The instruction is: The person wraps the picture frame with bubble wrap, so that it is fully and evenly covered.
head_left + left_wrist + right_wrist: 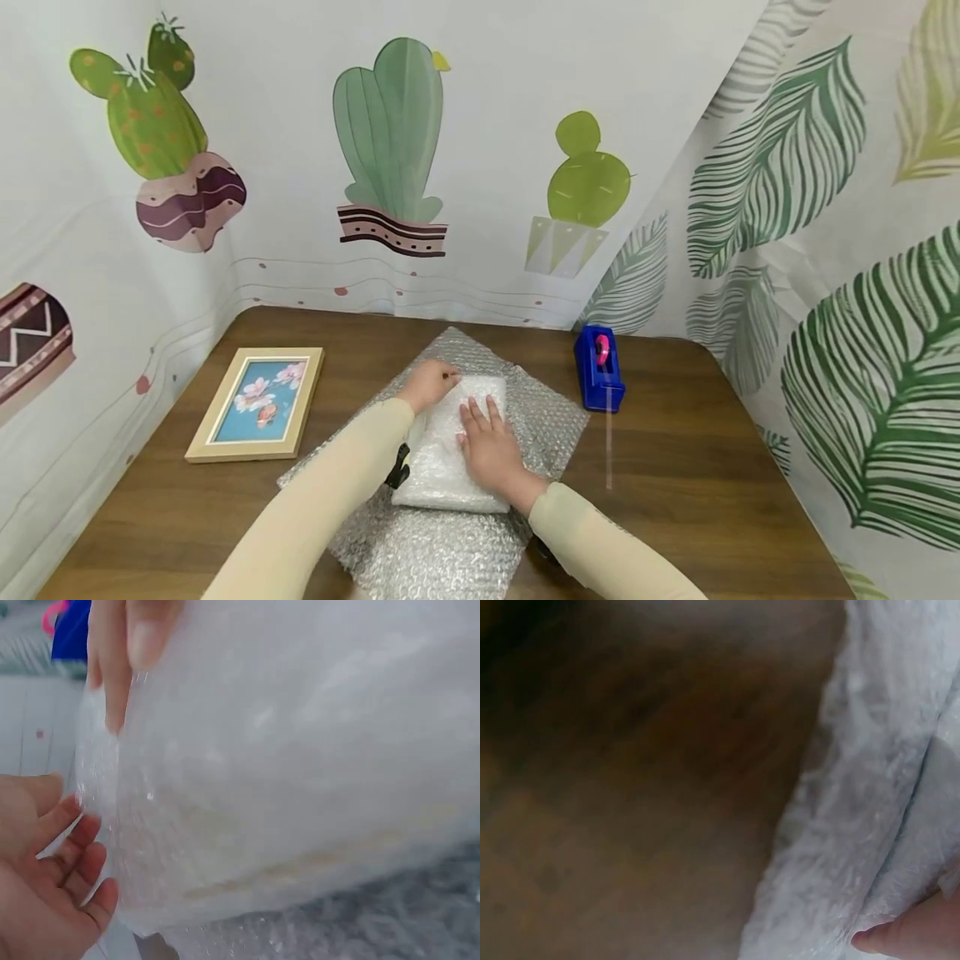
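A flat rectangular bundle in bubble wrap (pixel 442 477) lies on a larger spread sheet of bubble wrap (pixel 427 550) at the middle of the table. My left hand (pixel 430 384) is at the bundle's far left corner, pinching the edge of the wrap with curled fingers. In the left wrist view, the left hand's fingertips (pixel 88 859) meet that edge, and a tan strip (pixel 300 862) shows through the layers. Spread flat, my right hand (pixel 491 446) presses on the bundle's top right side. What is wrapped inside is mostly hidden.
To the left lies a picture frame (pixel 311 400) with a flower print. A blue tape dispenser (pixel 602 392) with a pink core stands at the far right, a clear tape strip (pixel 609 450) trailing from it. Patterned cloth (pixel 480 167) hangs behind the wooden table (pixel 697 467).
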Available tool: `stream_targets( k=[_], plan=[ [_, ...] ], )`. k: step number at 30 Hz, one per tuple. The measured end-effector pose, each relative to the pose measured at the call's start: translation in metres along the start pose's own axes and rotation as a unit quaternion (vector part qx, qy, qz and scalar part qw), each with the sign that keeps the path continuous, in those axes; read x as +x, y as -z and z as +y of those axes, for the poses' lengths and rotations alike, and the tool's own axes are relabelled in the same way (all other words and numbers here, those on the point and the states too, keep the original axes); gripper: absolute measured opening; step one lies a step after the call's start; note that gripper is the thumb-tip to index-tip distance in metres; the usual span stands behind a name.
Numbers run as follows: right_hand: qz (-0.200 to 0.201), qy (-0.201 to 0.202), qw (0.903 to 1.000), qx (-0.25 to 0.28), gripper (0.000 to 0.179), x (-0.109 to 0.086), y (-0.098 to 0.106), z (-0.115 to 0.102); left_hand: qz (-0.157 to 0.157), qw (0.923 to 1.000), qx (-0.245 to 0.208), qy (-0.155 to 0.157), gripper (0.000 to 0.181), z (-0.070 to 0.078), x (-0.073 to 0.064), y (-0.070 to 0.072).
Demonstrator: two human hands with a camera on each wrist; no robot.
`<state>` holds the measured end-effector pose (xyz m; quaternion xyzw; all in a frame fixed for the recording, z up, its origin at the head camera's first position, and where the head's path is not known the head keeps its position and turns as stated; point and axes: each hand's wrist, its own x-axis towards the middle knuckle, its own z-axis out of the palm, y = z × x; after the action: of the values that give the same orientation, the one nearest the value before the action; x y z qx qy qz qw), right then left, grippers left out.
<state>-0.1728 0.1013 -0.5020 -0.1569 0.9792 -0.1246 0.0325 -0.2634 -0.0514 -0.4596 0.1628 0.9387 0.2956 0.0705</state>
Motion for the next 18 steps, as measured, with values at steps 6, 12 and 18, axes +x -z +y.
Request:
stream_targets(
  k=[6, 12, 18],
  plan=[
    [-0.005, -0.01, 0.9999, 0.007, 0.053, 0.001, 0.0, 0.0, 0.007, 0.9991, -0.042, 0.004, 0.023, -0.022, 0.019, -0.006],
    [0.003, -0.014, 0.9999, 0.009, 0.052, -0.001, 0.001, -0.002, -0.004, 0.9975, -0.057, 0.042, 0.023, -0.012, 0.012, 0.002],
    [-0.001, -0.012, 0.9999, 0.006, 0.052, -0.001, 0.001, -0.002, 0.009, 0.9982, -0.052, 0.028, 0.02, -0.012, 0.006, 0.003]
  ],
)
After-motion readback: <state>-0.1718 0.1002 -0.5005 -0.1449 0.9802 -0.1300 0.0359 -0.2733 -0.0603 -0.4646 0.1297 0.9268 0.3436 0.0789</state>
